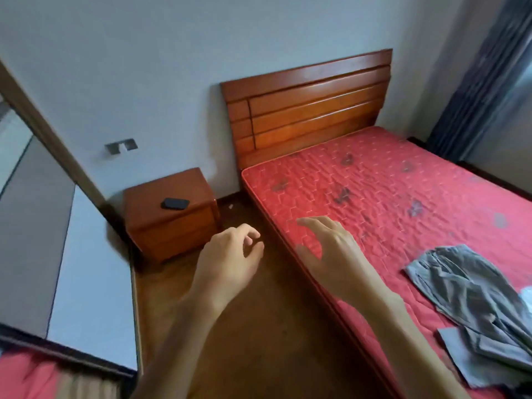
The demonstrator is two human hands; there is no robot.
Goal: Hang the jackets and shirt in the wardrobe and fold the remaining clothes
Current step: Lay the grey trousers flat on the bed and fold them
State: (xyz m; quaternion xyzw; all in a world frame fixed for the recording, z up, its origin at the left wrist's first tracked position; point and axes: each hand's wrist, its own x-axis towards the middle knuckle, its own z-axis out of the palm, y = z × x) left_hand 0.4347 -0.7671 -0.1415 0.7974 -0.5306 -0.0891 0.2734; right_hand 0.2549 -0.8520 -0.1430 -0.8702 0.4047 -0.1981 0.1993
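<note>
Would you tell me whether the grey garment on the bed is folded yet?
Not folded: the grey garment lies crumpled and loosely spread on the red mattress, with irregular creases.

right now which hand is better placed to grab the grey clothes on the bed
Right. The right hand hangs over the bed, nearer the grey clothes; the left hand is over the floor.

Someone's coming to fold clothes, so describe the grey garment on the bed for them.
Start at the bed's red quilted mattress. On it, away from the wooden headboard, lies the grey garment. Its dark grey sets it apart from the white cloth beside it.
</note>
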